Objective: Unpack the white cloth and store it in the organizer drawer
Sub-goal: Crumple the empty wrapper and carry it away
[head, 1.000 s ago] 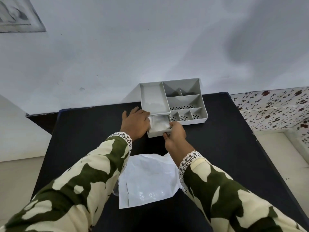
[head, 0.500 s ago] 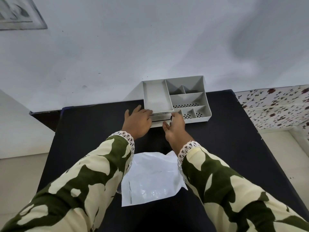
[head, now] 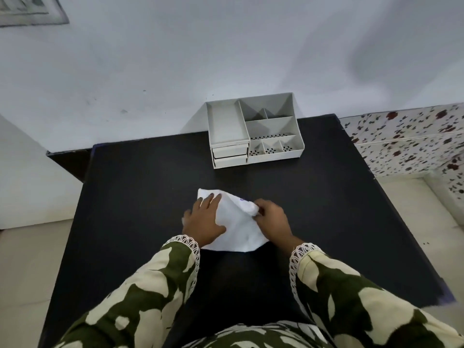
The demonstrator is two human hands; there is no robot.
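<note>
On the black counter (head: 140, 197) in front of me lies the white cloth (head: 237, 228), a soft folded shape roughly in the middle of the surface and well apart from the organizer (head: 253, 133). My left hand (head: 204, 219) rests flat on the cloth's left side, fingers (head: 209, 199) spread wide and pressing it down, with the fingertips reaching almost to its far edge. My right hand (head: 272, 219) is at the cloth's right corner, its fingers pinched narrow around a small bunched-up fold of the fabric, which lifts a little off the counter there; a faint bluish mark shows on the cloth just beside that pinch. Both my sleeves carry a green and cream camouflage print with white lace at the cuffs. At the far edge of the counter, against the pale wall (head: 226, 46), stands the grey organizer, with one long open compartment on its left, several smaller divided ones on its right, some with dotted floors, and two small drawers (head: 230, 154) stacked at its front left, both pushed in. To the right of the counter runs a white ledge speckled with dark red spots (head: 411, 141).
</note>
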